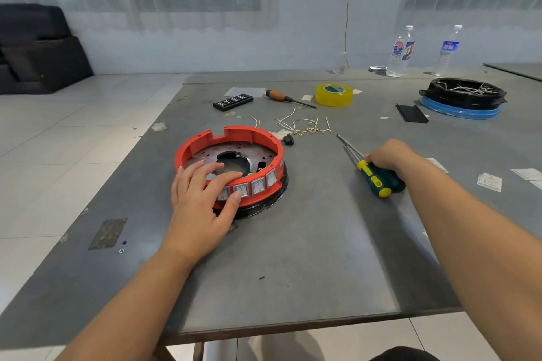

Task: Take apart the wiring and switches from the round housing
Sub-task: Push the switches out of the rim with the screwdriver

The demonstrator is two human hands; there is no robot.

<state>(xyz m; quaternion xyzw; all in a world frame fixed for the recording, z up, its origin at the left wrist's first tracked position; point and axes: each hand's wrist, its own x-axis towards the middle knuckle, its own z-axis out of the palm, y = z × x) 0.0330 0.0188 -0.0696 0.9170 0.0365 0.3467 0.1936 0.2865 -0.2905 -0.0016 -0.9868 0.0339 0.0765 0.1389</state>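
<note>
The red round housing (231, 167) sits on the grey worktop (308, 243), a little left of centre. The left hand (202, 199) rests on its rim at 7 o'clock, fingers spread, thumb touching the white switches (258, 184). At 3 o'clock, the right hand (390, 155) grips the green-yellow screwdrivers (378, 179). Loose wires (305, 126) lie at 1 o'clock.

- The white rocker switches (258, 185) on the front wall of the red round housing (234, 138) each carry a small "I" and "O" mark.
- The two water bottles (400, 51) at the far edge of the bench have blue printed labels; the print is too small to read.
- The yellow tape roll (333, 94) bears a green label, unreadable.
</note>
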